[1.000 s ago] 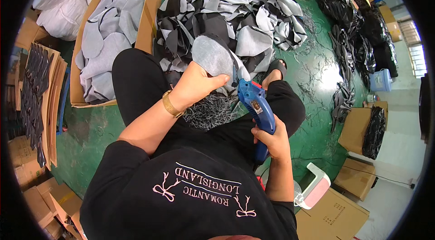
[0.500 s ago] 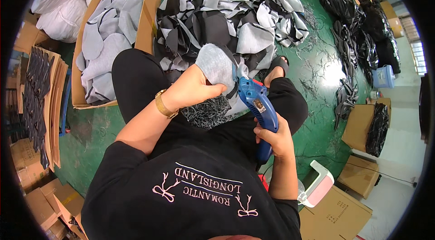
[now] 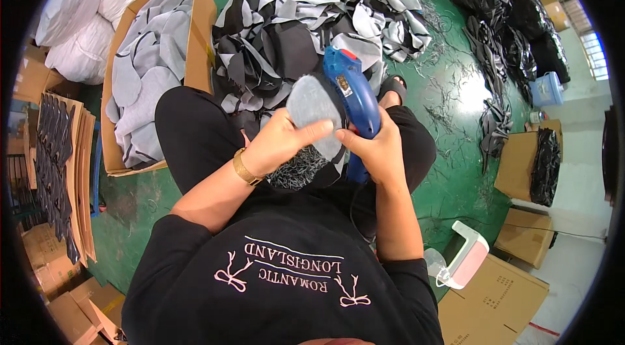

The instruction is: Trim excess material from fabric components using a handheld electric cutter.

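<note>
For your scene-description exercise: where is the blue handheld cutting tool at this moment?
In the head view, the blue handheld tool sits just right of centre, gripped in the right hand, beside the grey oval fabric piece held by the left hand.

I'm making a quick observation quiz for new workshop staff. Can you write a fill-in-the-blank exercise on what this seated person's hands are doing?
1. The left hand holds a grey, oval ______ piece.
2. The right hand grips a handheld tool whose colour is ______.
3. The wrist wearing the gold bracelet is the ______ one.
4. The open cardboard box of grey cut pieces stands on the person's ______ side.

Missing words: fabric; blue; left; left
</note>
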Available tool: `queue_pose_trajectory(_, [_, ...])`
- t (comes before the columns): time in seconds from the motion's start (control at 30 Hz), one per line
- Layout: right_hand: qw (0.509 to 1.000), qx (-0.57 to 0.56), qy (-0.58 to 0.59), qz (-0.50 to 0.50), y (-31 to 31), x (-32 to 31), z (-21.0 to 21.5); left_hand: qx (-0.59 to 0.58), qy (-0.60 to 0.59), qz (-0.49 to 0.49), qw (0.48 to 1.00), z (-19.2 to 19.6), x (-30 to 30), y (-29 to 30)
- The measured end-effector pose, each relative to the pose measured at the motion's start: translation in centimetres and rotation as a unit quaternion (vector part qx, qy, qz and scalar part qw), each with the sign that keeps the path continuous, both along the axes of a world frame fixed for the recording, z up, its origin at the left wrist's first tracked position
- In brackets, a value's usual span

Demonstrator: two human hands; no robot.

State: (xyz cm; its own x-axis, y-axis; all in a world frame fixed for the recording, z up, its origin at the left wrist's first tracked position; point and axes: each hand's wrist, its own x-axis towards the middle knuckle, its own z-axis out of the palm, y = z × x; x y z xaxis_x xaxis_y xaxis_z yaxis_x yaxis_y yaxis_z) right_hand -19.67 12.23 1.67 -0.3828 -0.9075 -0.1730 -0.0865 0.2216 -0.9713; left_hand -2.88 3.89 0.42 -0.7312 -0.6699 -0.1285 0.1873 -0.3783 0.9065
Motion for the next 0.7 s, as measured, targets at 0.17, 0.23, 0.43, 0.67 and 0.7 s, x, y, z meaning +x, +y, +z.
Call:
queue_pose_trajectory(0.17, [0.991,-0.001,-0.137,-0.004,1.0,-0.5,-1.2,0.118,0.037,0.095,0.988,-0.7,-0.4,-1.2])
queue_pose_trajectory(0.23, [0.993,-0.017,-0.116,-0.016,2.4,-1.5,-1.8,0.117,0.037,0.103,0.987,-0.4,-0.3,-1.7])
queue_pose_trajectory(0.43, [0.982,0.096,-0.151,0.064,6.1,-1.4,-0.2,0.066,-0.008,0.153,0.986,-0.7,0.8,-3.4])
queue_pose_trajectory(0.67, [0.98,0.124,-0.131,0.081,6.1,-1.1,-0.7,-0.027,-0.068,0.115,0.991,0.1,1.3,-3.3])
queue_pose_trajectory(0.7, [0.982,0.117,-0.128,0.08,5.8,-1.0,-0.7,-0.027,-0.068,0.114,0.991,0.1,1.3,-3.2])
